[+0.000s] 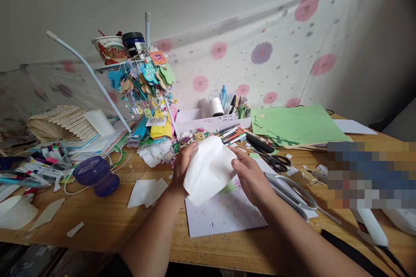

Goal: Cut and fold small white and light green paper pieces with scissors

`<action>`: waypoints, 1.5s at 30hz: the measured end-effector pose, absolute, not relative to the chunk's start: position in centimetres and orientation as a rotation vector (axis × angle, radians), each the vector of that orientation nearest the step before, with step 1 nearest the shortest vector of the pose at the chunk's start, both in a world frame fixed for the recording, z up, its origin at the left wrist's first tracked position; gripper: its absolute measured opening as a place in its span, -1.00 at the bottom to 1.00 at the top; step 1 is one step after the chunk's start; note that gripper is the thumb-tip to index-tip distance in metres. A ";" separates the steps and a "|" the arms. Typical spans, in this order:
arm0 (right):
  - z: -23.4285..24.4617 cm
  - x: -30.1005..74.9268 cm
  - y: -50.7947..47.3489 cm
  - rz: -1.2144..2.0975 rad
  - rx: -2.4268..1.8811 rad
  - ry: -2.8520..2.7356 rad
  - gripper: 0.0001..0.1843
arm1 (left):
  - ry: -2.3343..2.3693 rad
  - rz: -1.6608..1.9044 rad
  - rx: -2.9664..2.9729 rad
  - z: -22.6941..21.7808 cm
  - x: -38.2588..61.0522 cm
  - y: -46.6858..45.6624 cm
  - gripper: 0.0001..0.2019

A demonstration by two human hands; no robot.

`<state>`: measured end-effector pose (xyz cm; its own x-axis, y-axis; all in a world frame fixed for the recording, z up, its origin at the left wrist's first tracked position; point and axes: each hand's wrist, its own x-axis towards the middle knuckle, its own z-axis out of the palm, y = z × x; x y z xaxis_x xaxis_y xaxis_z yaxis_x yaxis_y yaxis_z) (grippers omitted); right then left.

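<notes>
Both my hands hold a white sheet of paper or tissue (208,169) up over the wooden desk (110,220). My left hand (182,165) grips its left edge with fingers curled round it. My right hand (248,175) pinches its right edge. Under the sheet lies a white paper (224,214) speckled with small marks, and a bit of light green paper (229,188) peeks out beside my right hand.
Black scissors (274,161) and larger grey-handled scissors (292,190) lie right of my hands. Green paper sheets (295,125) are stacked behind them. A white box of pens and thread (214,117), a rack hung with colourful paper shapes (146,82), a purple cup (95,175) and white scraps (146,190) crowd the left.
</notes>
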<state>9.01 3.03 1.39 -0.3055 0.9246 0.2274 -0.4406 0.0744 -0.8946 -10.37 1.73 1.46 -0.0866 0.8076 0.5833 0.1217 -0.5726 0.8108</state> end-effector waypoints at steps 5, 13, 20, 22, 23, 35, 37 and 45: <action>1.9 8.1 2.1 1.835 -0.510 -1.151 -0.30 | 1.378 1.709 2.423 1.0 -10.4 1.2 -0.47; 1.9 8.7 2.2 1.983 -0.685 -1.159 -0.63 | 1.649 1.723 2.704 1.8 -11.2 2.1 -0.58; 1.7 10.1 4.2 1.727 -0.814 -1.134 -0.69 | 1.724 1.748 2.618 2.2 -12.8 2.6 -0.89; 1.5 10.5 4.7 1.586 -0.851 -1.115 -0.65 | 1.719 1.710 2.626 2.2 -12.9 2.8 -0.91; 1.5 10.6 4.8 1.494 -0.861 -1.117 -0.61 | 1.727 1.680 2.632 2.1 -12.8 2.8 -0.91; 0.5 7.5 2.6 1.041 -0.995 -1.853 0.07 | 1.926 1.243 2.751 2.9 -9.6 1.2 -0.79; 1.0 8.2 2.9 1.121 -1.005 -1.867 -0.14 | 1.954 1.267 2.772 2.9 -10.1 1.4 -0.73; 2.6 10.1 2.8 1.463 -0.786 -2.010 -0.74 | 1.837 0.974 2.753 3.5 -12.0 1.8 -0.76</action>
<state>10.08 2.76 2.55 -0.6917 0.7180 0.0777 0.1469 0.2453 -0.9582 -12.03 1.76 3.47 0.2906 0.7444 0.6012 0.9154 -0.3991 0.0517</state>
